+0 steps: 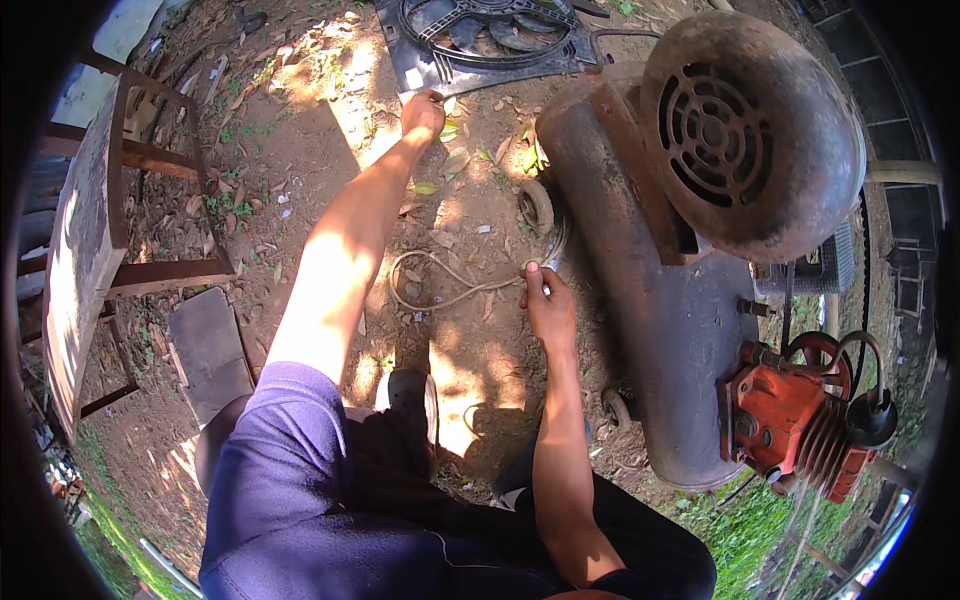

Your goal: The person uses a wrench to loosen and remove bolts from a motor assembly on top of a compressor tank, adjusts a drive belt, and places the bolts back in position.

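My left hand (423, 115), its arm stretched forward, is closed at the near left corner of a black car radiator fan in its shroud (468, 72). Its fingers are curled, and whatever they hold is hidden. Lower and to the right, my right hand (550, 303) pinches a thin beige cord (445, 298) between thumb and fingers. From that pinch the cord runs left into a loop on the dirt. Another stretch of it shows beside the dark air compressor tank (625, 290), close to a small wheel (536, 207).
A rusty motor (755, 135) with a slotted cover sits on the tank, with a red finned compressor pump (795, 425) at the near end. A tilted frame with metal legs (165, 160) stands at left, near a grey slab (210, 345). Leaves lie on the sunlit dirt.
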The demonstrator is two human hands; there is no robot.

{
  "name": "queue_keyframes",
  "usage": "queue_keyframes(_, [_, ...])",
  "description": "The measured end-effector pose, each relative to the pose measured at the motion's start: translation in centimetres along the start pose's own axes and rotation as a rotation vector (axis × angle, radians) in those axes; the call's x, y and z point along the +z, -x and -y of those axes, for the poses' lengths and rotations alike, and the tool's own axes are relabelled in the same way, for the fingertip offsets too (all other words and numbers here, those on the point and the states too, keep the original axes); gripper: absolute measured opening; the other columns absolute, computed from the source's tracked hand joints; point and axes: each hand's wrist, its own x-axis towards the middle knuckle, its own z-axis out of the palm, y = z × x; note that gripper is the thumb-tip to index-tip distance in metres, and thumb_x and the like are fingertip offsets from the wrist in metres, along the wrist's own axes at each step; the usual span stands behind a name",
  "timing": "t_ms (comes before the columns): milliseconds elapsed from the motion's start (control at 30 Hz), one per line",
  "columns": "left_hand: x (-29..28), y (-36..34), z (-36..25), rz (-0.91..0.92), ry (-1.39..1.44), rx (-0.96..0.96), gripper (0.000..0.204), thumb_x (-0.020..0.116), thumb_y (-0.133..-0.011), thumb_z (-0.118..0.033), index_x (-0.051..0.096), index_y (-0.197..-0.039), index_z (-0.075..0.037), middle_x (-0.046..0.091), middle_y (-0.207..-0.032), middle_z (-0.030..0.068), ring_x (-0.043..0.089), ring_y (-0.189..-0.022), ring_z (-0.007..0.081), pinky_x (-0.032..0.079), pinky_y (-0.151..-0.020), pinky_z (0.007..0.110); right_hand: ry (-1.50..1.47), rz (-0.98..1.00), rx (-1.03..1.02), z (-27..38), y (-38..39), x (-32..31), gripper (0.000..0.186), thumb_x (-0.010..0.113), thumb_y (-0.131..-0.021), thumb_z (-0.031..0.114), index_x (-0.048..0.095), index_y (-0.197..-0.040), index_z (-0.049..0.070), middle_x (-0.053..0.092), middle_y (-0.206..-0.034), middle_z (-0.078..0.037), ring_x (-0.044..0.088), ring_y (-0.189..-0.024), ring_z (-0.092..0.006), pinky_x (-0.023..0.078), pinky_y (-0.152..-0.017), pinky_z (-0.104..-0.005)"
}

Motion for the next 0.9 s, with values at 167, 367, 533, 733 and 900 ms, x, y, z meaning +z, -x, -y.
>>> queue_keyframes(167, [-0.7,-0.9,4.8,0.005,-0.308,0.253,0.027,0.046,-0.089,-0.017,0.056,-0.111,-0.006,0.059,-0.109,0.0274,0.056,-0.103,0.0442,0.043,-0.091,0.049,-0.032,0.038,-0.048,1.6,-0.7,2.0,0.045,0.05,-0.095,0.044,0.066,-0.096,0.003,0.056,-0.06,-0.002,0.052,-0.057,-0.0116,0.041,-0.058,-0.0288])
queue_keyframes(367, [-0.7,-2.1,7.0,-0.045,-0.18,0.124,0.038,0.033,-0.095,-0.029,0.049,-0.116,0.0,0.054,-0.116,0.0288,0.055,-0.104,0.0459,0.042,-0.091,0.053,-0.142,0.128,-0.093,6.8,-5.0,4.7,0.041,0.051,-0.096,0.041,0.066,-0.096,0.003,0.056,-0.062,0.0,0.046,-0.053,-0.0085,0.037,-0.052,-0.0266])
queue_keyframes(533, [-0.2,-0.6,2.6,0.047,-0.433,0.008,0.033,0.04,-0.094,-0.011,0.05,-0.12,0.007,0.054,-0.119,0.0236,0.059,-0.105,0.0382,0.049,-0.089,0.043,-0.27,0.289,-0.02,10.3,-11.0,6.8,0.04,0.05,-0.096,0.04,0.065,-0.094,0.003,0.055,-0.061,0.0,0.042,-0.047,-0.0076,0.032,-0.042,-0.0273])
queue_keyframes(733, [-1.1,0.1,1.5,0.271,-0.652,-0.014,0.039,0.05,-0.091,-0.015,0.046,-0.126,0.002,0.048,-0.129,0.0218,0.057,-0.111,0.0345,0.051,-0.085,0.041,-0.14,0.331,0.056,13.0,-17.2,10.1,0.041,0.048,-0.096,0.04,0.063,-0.092,0.002,0.059,-0.064,-0.003,0.044,-0.045,-0.0117,0.034,-0.042,-0.0301])
queue_keyframes(900, [-0.7,2.2,-0.7,0.36,-0.785,0.057,0.049,0.054,-0.089,-0.018,0.038,-0.132,0.001,0.049,-0.126,0.024,0.057,-0.111,0.0348,0.053,-0.083,0.039,0.223,0.291,-0.055,11.8,-22.8,11.2,0.046,0.048,-0.094,0.044,0.063,-0.086,0.001,0.063,-0.068,-0.007,0.05,-0.05,-0.0166,0.041,-0.048,-0.0354])
